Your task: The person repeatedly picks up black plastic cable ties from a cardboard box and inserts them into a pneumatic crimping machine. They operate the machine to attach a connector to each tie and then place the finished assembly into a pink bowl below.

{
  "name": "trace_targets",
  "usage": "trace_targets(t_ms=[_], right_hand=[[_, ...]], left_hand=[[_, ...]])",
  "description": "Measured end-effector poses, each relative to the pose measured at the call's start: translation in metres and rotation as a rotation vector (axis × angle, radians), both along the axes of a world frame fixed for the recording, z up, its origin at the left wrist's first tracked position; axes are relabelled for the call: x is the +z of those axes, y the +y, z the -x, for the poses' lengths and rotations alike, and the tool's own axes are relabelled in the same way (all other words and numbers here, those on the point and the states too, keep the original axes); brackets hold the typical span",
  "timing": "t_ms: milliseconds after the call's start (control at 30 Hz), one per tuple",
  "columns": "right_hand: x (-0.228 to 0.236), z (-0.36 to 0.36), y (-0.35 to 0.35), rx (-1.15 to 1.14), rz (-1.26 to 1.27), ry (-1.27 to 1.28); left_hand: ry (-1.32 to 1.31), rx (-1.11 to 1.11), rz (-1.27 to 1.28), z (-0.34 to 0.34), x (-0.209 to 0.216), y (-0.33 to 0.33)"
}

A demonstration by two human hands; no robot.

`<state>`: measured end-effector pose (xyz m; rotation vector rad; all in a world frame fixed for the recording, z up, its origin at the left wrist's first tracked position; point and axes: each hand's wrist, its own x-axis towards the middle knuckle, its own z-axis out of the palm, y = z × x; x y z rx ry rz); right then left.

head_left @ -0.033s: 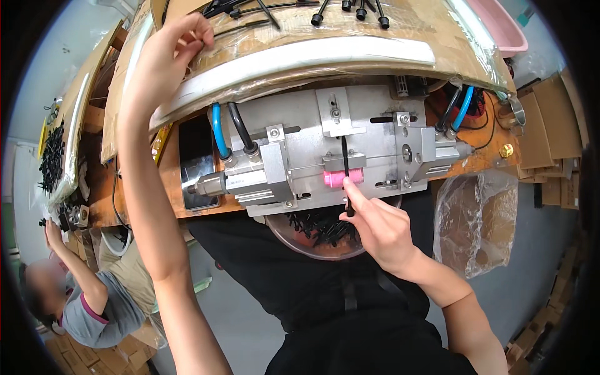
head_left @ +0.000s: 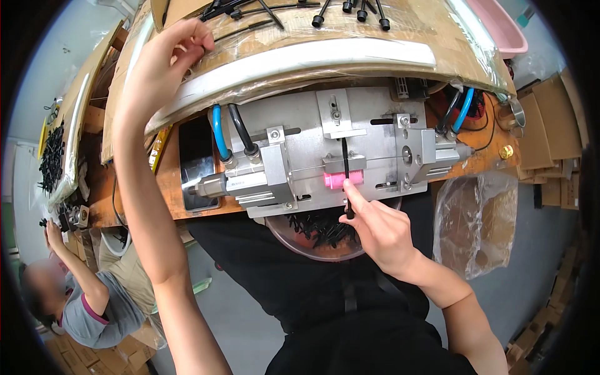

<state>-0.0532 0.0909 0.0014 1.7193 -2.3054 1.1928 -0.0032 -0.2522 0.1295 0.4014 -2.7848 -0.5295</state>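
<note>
In the fixture (head_left: 319, 119), a silver metal plate, a thin black plastic rod (head_left: 345, 153) lies lengthwise, crossing a pink block (head_left: 335, 180). Its far end meets a small metal stop; its thicker near end is at my right thumb. My right hand (head_left: 387, 234) is closed on this rod, index fingertip pressing it down at the pink block. Up on the cardboard, my left hand (head_left: 172, 59) has curled fingers pinched together at the end of another black rod (head_left: 247, 29); the fingertips partly hide the grip. Several more black rods (head_left: 361, 14) with round heads lie farther right.
Air cylinders (head_left: 256, 184) with blue and black hoses flank the plate. Below it sits a clear bowl (head_left: 284, 236) of black parts. A phone (head_left: 199, 156) lies left, a plastic bag (head_left: 475, 225) hangs right. Another person (head_left: 103, 306) works at far left.
The black rods near my left hand have shifted slightly to the right, and that hand has moved down a little. My right hand stays in place.
</note>
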Motion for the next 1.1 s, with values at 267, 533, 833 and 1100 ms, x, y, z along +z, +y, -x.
trace_targets(t_ms=[267, 533, 833, 1100], right_hand=[[0.087, 0.061, -0.041, 0.032, 0.028, 0.492], [0.150, 0.161, -0.159, 0.297, -0.221, 0.555], [0.148, 0.137, -0.069, 0.004, 0.436, -0.283], [0.031, 0.010, 0.022, 0.036, 0.151, -0.127]], left_hand=[[0.290, 0.054, 0.089, -0.055, -0.021, 0.097], [0.156, -0.011, 0.126, -0.063, -0.104, 0.243], [0.021, -0.005, 0.206, -0.049, -0.109, 0.247], [0.372, 0.010, 0.457, 0.003, -0.041, 0.130]])
